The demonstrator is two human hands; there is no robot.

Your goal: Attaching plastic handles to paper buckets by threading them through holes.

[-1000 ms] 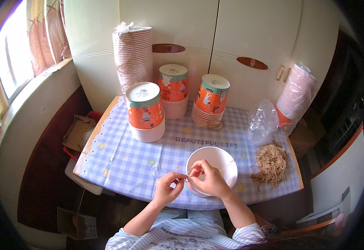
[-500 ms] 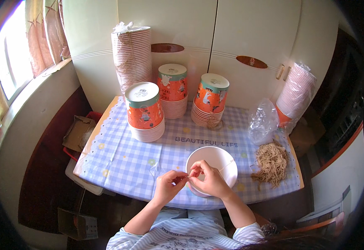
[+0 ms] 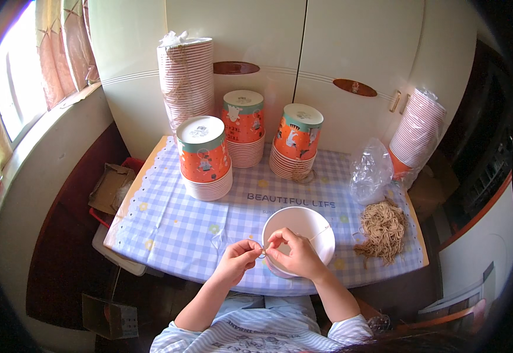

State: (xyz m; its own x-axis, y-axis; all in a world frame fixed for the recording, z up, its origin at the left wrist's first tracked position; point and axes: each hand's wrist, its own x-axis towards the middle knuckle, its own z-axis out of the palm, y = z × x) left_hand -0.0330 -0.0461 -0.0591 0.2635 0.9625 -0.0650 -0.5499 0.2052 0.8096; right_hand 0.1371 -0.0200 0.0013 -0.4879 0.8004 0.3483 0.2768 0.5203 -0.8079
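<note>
My left hand (image 3: 240, 257) and my right hand (image 3: 292, 253) meet at the table's near edge, fingertips pinched on a thin tan string (image 3: 262, 252). The string forms a small loop between the fingers and runs up to the right across a white paper bowl (image 3: 301, 232). My right hand lies over the bowl's near rim. A pile of the same tan strings (image 3: 383, 229) lies to the right of the bowl.
A blue checked cloth (image 3: 168, 223) covers the small table. Three stacks of orange paper bowls (image 3: 203, 159) stand at the back, with a tall wrapped stack (image 3: 187, 79) behind and another (image 3: 416, 130) leaning at right. A crumpled clear bag (image 3: 371, 170) lies near the strings.
My hands have drawn closer together over the bowl's near rim, working the string into a small loop. The bowl has stayed in place.
</note>
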